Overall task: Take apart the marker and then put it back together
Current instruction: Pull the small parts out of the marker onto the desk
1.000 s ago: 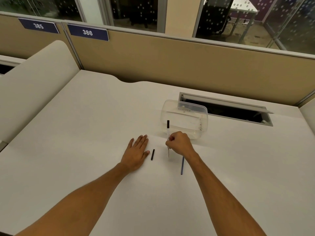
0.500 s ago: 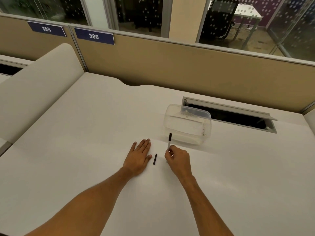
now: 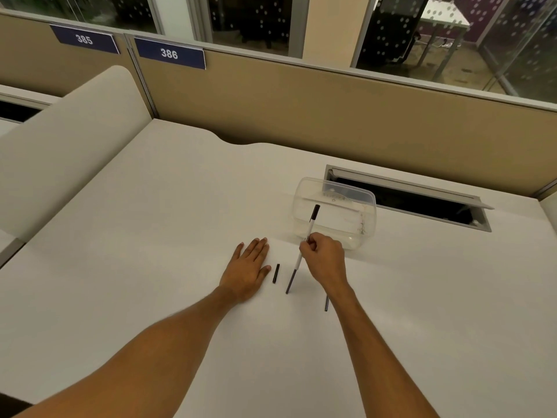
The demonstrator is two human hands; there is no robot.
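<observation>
My right hand (image 3: 325,259) is shut on the marker (image 3: 311,225), a white barrel with a black far end, held tilted over the desk. A thin dark rod (image 3: 291,280) sticks out of its lower end and reaches down to the desk top. A short black cap piece (image 3: 275,273) lies on the desk between my two hands. Another thin dark piece (image 3: 326,303) lies by my right wrist, partly hidden by it. My left hand (image 3: 248,267) rests flat on the desk, fingers apart, holding nothing.
A clear plastic tub (image 3: 337,188) stands just beyond my right hand. Behind it is an open cable slot (image 3: 407,200) in the white desk (image 3: 150,236). A tan partition (image 3: 301,110) closes the back, and a white divider (image 3: 69,140) the left.
My right hand has raised and tilted the marker, and the thin dark rod now shows below the barrel. My left hand has stayed flat on the desk.
</observation>
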